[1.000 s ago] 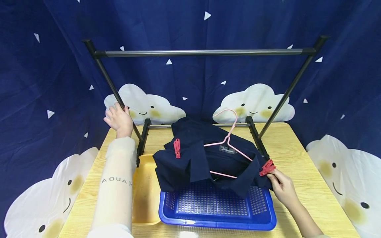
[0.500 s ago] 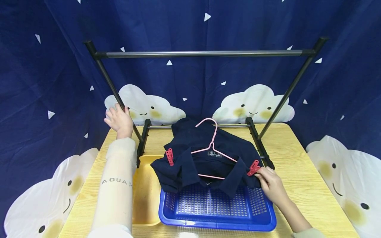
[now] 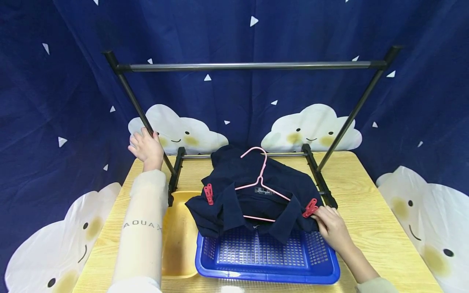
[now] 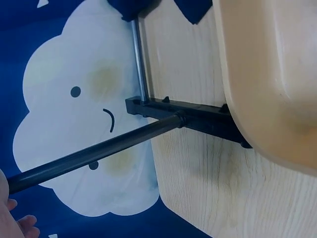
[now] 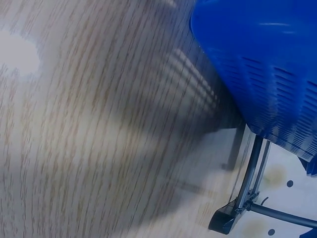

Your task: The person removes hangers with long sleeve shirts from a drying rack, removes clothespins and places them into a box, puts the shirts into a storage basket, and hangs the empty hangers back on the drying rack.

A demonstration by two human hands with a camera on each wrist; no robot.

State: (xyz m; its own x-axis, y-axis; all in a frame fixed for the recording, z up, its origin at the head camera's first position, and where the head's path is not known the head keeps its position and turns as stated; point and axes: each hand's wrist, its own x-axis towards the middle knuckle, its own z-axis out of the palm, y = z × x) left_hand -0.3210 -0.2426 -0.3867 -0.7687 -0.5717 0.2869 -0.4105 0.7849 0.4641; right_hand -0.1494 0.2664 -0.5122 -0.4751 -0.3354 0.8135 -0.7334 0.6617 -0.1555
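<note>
A navy collared shirt (image 3: pixel 238 211) lies over the blue basket and the rack's base, a pink hanger (image 3: pixel 261 179) inside its neck with the hook upward. Red clothespins sit on both shoulders, a left clothespin (image 3: pixel 208 194) and a right clothespin (image 3: pixel 310 208). My right hand (image 3: pixel 334 228) pinches the shirt's sleeve beside the right clothespin; the right wrist view does not show this hand. My left hand (image 3: pixel 147 148) grips the left post (image 3: pixel 133 101) of a black clothes rack. In the left wrist view, fingertips (image 4: pixel 27 225) curl by that post.
The blue basket (image 3: pixel 271 276) stands at the table's front, with a yellow tub (image 3: pixel 179 244) on its left. Above the shirt runs the rack's top bar (image 3: pixel 253 66). A right post (image 3: pixel 355 114) rises behind the right hand. A patterned navy curtain (image 3: pixel 234 32) hangs behind the table (image 3: pixel 384 244).
My right hand has moved left with the sleeve. The shirt's collar and the hanger have shifted left, the hook dropping lower; since half a second ago little differs. My left hand stays on the post.
</note>
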